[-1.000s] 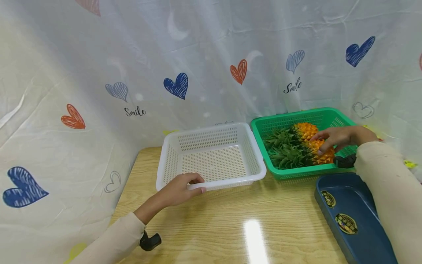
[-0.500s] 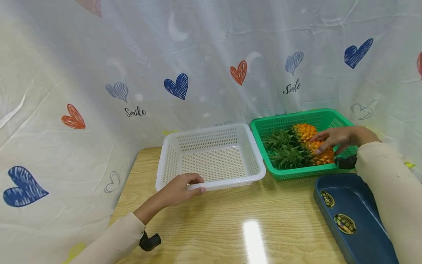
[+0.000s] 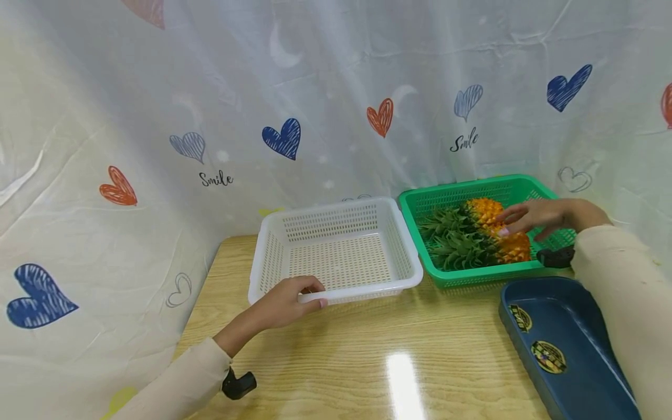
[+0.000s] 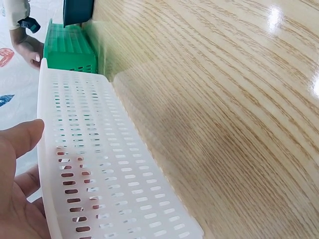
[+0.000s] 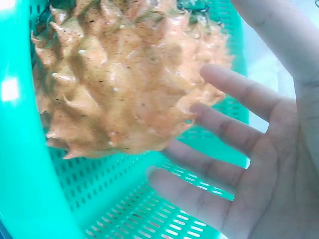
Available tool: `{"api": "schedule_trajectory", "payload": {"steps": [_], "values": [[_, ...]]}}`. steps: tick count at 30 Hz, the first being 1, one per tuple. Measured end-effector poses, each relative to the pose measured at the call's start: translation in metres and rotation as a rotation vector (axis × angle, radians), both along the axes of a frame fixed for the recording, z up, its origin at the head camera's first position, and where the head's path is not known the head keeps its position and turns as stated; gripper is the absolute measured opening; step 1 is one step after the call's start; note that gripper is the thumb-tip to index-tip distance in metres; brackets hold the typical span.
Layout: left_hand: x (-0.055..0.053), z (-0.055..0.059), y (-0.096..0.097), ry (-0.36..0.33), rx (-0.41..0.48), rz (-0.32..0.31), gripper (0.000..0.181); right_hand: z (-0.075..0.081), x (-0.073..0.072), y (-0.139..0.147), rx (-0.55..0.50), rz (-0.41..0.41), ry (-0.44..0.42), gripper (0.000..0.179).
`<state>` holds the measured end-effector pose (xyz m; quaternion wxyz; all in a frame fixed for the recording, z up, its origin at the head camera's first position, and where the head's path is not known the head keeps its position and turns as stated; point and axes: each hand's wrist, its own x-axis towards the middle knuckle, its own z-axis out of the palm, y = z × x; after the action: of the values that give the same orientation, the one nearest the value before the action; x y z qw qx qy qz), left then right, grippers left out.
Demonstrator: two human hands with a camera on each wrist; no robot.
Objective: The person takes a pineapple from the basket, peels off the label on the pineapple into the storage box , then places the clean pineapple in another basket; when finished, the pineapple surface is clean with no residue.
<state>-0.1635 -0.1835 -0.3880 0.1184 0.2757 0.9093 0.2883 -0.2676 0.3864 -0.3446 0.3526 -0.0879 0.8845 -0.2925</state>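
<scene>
My left hand (image 3: 286, 300) holds the near rim of a white plastic basket (image 3: 336, 290), thumb outside and fingers inside. In the left wrist view the thumb (image 4: 27, 137) lies against the rim of that basket (image 4: 94, 129). Over the green basket (image 3: 472, 274) is my right hand (image 3: 548, 214), fingers spread. Two orange pineapples with green leafy crowns lie side by side there, a near pineapple (image 3: 513, 249) and a far pineapple (image 3: 483, 207). The right wrist view has the spread fingers beside a spiky pineapple (image 5: 129, 79), without a grip; whether fingertips touch it, I cannot tell.
A dark blue tray (image 3: 577, 361) with round stickers stands at the right, partly under the right sleeve (image 3: 619, 291). The wooden table (image 3: 341, 361) extends in front of the baskets. A white curtain (image 3: 325, 58) with printed hearts hangs behind.
My right hand has drawn slightly back and to the right, its fingers loosening from the near pineapple. The left hand stays on the white basket's rim.
</scene>
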Motion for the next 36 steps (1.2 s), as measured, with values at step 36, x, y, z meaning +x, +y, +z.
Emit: {"api": "schedule_trajectory", "payload": {"steps": [36], "values": [[-0.016, 0.029, 0.0, 0.128, 0.021, -0.056, 0.052, 0.049, 0.033, -0.073, 0.036, 0.136, 0.622, 0.061]]}}
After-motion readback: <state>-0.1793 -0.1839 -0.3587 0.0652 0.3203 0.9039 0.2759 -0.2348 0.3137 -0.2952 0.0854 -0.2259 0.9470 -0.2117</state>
